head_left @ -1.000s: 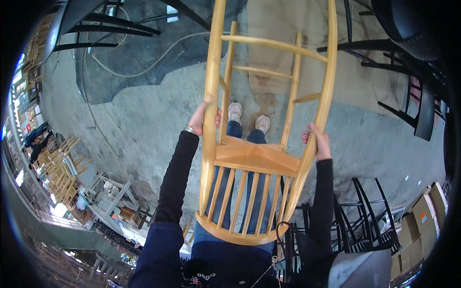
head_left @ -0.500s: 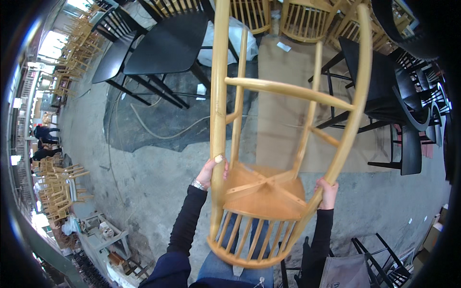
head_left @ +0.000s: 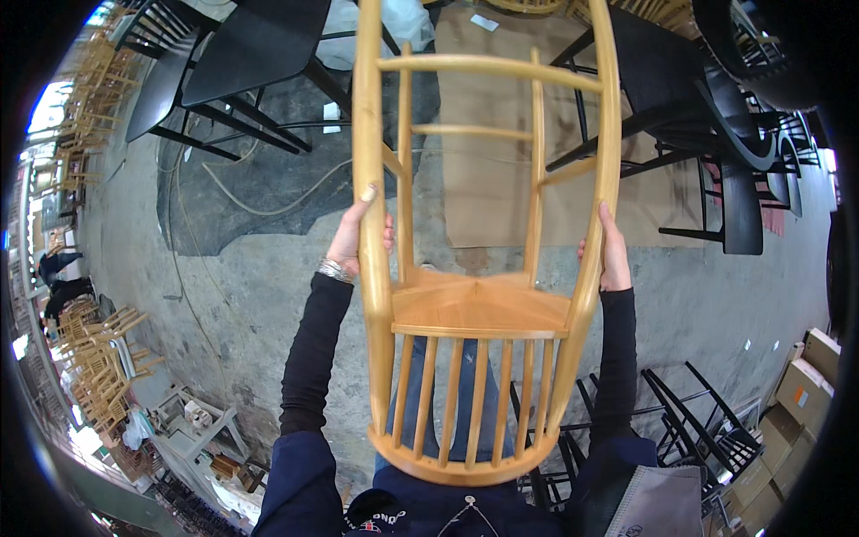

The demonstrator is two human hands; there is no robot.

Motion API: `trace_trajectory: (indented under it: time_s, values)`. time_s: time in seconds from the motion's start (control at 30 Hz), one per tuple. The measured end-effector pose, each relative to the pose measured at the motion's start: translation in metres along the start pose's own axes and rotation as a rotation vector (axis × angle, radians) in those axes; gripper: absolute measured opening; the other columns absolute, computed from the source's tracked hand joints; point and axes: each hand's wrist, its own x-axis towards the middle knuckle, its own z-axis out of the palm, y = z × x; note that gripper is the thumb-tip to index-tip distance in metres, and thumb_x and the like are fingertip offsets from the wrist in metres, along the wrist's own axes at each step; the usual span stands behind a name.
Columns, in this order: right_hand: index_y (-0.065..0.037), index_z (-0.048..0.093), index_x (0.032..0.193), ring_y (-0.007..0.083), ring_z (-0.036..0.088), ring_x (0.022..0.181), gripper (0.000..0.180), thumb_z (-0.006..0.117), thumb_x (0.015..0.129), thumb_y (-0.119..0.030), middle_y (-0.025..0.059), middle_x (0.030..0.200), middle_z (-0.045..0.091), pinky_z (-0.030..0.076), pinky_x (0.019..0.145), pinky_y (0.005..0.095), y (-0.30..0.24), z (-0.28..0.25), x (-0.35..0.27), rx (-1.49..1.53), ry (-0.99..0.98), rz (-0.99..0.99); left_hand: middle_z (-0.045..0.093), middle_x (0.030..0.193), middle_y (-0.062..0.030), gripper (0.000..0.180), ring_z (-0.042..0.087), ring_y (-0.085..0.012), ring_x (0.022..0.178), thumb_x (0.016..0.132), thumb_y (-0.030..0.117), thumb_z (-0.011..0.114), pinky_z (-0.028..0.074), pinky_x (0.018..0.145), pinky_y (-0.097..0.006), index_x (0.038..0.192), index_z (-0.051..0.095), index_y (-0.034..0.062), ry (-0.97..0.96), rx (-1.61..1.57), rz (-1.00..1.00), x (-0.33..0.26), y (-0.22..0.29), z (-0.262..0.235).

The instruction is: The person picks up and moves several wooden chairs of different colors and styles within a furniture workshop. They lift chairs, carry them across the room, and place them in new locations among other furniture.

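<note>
A light-wood chair (head_left: pixel 483 315) is upside down in front of my body, its legs pointing up and away and its spindled back (head_left: pixel 479 470) hanging low near my waist. My left hand (head_left: pixel 351 240) is wrapped round the left leg, thumb on top. On the opposite side, my right hand (head_left: pixel 614 255) grips the right leg, with its fingers partly hidden behind the wood. Rungs join the legs, and the seat's underside shows a cross brace at a shallow angle. The leg ends nearest me run out of the top of the picture.
Black chairs stand at the far left (head_left: pixel 259 54) and right (head_left: pixel 649 72). A brown cardboard sheet (head_left: pixel 573 210) and a dark sheet with a hose (head_left: pixel 295 210) cover parts of the concrete floor. Cartons (head_left: pixel 801 394) are at right, stacked wooden chairs (head_left: pixel 107 349) at left. More black chairs lie near right.
The chair has tipped so that its seat underside shows less, and it has straightened from its slant. Both hands have moved up in the picture, still gripping the legs. My view has shifted.
</note>
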Motion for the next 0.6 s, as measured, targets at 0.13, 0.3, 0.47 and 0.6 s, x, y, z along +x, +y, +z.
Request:
trace_trajectory:
  time_s: [0.13,0.3,0.47,0.6]
  values:
    - [-0.007,0.048,0.098,0.0137,0.052,0.045,0.06,0.05,0.08,-0.064,0.0064,0.06,0.051,0.044,0.04,0.026,0.039,0.004,0.019,-0.021,-0.042,0.132,0.049,0.06,-0.0028,0.057,0.048,-0.0135,0.048,0.077,0.063,0.053,0.044,0.048,-0.027,0.075,0.05,0.0059,0.003,-0.064,-0.227,0.029,-0.036,-0.028]
    - [-0.005,0.049,0.099,0.0146,0.053,0.047,0.06,0.049,0.082,-0.063,0.0069,0.061,0.051,0.045,0.042,0.028,0.106,-0.002,0.043,-0.079,-0.025,0.294,0.05,0.06,-0.0028,0.057,0.05,-0.0135,0.048,0.077,0.064,0.054,0.045,0.047,-0.027,0.074,0.05,0.0067,0.108,-0.101,-0.358,0.05,-0.09,-0.062]
    - [-0.007,0.049,0.097,0.0139,0.052,0.046,0.056,0.048,0.083,-0.061,0.0057,0.061,0.051,0.043,0.042,0.0264,0.138,0.007,0.051,-0.067,-0.019,0.279,0.051,0.06,-0.0037,0.058,0.051,-0.0137,0.048,0.076,0.065,0.054,0.046,0.047,-0.027,0.074,0.05,0.0066,0.174,-0.023,-0.36,0.059,-0.116,-0.079]
    - [-0.008,0.048,0.09,0.0133,0.051,0.046,0.056,0.048,0.081,-0.064,0.0047,0.059,0.049,0.043,0.042,0.0258,0.137,0.012,0.05,-0.039,-0.02,0.293,0.052,0.063,-0.0041,0.056,0.052,-0.0141,0.049,0.078,0.062,0.054,0.047,0.048,-0.028,0.077,0.05,0.006,0.176,-0.057,-0.345,0.065,-0.123,-0.088]
